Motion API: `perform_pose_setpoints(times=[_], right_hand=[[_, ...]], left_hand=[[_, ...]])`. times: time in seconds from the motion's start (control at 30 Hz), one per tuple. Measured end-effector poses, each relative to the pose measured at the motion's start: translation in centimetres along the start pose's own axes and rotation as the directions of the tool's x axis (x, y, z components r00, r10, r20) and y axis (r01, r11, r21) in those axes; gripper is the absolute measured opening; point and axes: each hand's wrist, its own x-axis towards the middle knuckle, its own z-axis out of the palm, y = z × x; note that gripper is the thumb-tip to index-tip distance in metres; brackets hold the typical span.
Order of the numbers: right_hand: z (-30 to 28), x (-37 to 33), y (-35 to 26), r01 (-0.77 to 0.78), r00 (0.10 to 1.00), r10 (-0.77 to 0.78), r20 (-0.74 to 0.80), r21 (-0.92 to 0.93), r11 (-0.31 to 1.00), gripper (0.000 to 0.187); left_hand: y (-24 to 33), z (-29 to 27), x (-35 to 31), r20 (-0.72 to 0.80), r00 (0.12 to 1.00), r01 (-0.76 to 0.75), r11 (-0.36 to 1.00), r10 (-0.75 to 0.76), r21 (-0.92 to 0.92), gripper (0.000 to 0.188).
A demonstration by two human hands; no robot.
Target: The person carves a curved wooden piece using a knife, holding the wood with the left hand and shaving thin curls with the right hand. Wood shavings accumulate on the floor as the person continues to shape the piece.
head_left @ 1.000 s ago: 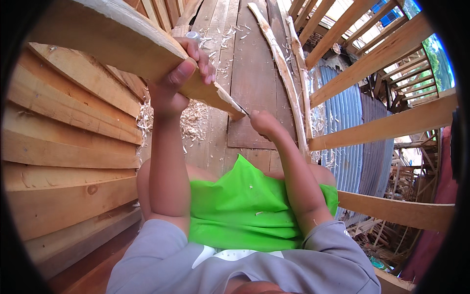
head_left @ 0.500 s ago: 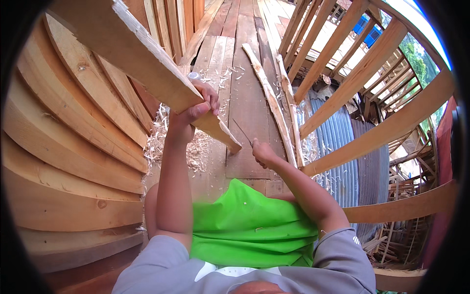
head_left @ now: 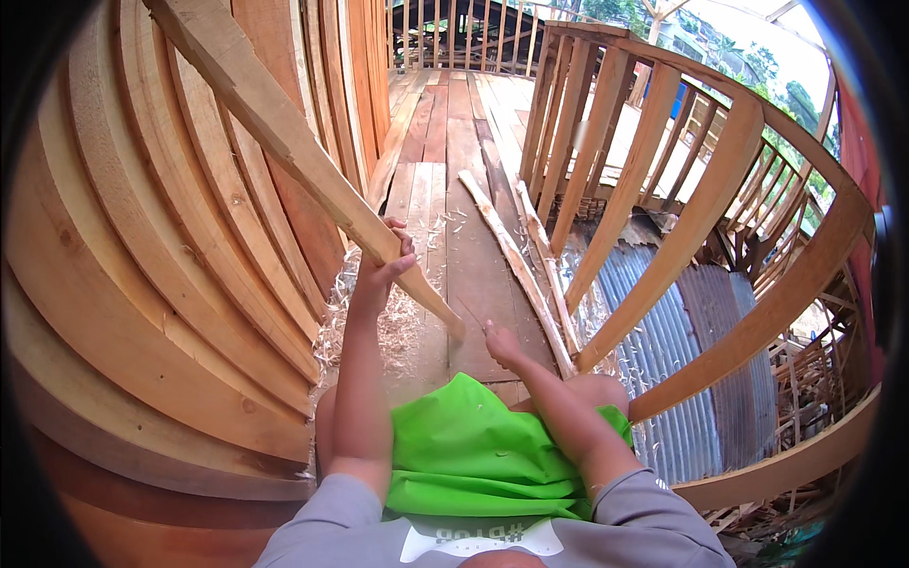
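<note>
a plank (head_left: 317,178) is clasped in the left grip (head_left: 383,275), a thin knife (head_left: 473,315) in the right grip (head_left: 502,345); shaving seems underway, edge contact likely needed next.

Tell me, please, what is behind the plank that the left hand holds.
Behind the plank, boards show around its upper part, floor and shavings around its lower part. What the plank and left hand cover directly cannot be seen.
</note>
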Motion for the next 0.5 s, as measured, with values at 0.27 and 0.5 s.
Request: perform_pose_setpoints(times=[0.27,0.5], right_hand=[[-0.9,-2.3,-1.9,-0.163,0.986,0.153,0.071,0.157,0.974,0.055],[-2.0,-3.2,-1.5,-0.109,0.985,0.087,0.150,0.144,0.984,0.045]], left_hand=[[0.1,-2.6,-1.4,0.133,0.989,-0.037,0.980,0.064,-0.197,0.075],[-2.0,-3.8,-1.4,-0.066,0.995,-0.080,0.990,0.073,-0.115,0.060]])
